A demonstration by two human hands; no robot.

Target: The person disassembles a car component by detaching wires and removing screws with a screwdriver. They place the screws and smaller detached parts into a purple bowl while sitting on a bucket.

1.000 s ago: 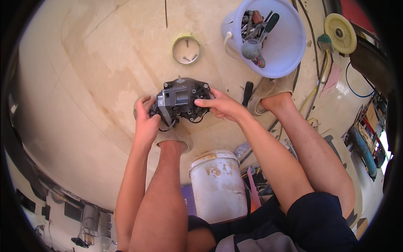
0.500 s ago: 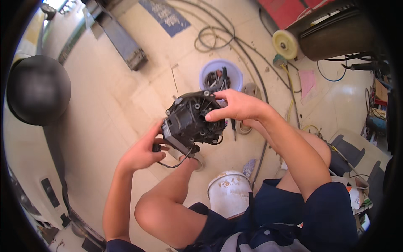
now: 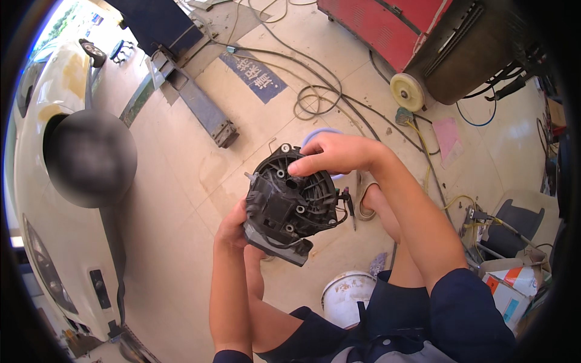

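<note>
A black mechanical assembly (image 3: pixel 290 202) is held up above the floor in front of the person, its ribbed, bolt-holed face turned up toward the head; it looks nearly as wide as long, so its long axis is hard to tell, but the grey block (image 3: pixel 275 242) along its near edge slants from left down to the right. The left hand (image 3: pixel 233 224) grips its left edge, fingers hidden beneath; the right hand (image 3: pixel 339 154) holds the far edge, thumb on the face. Pale tiled floor (image 3: pixel 172 236) gives open room to the left, as far as a light-coloured car (image 3: pixel 69 254). Beyond the right hand, the rim of a bluish bucket (image 3: pixel 321 131) shows, partly covered. A white bucket (image 3: pixel 348 296) stands between the legs, limiting room nearby. Farther off are coiled hoses (image 3: pixel 318 100), a blue-grey metal arm (image 3: pixel 196 103) and a red cabinet (image 3: pixel 378 30).
</note>
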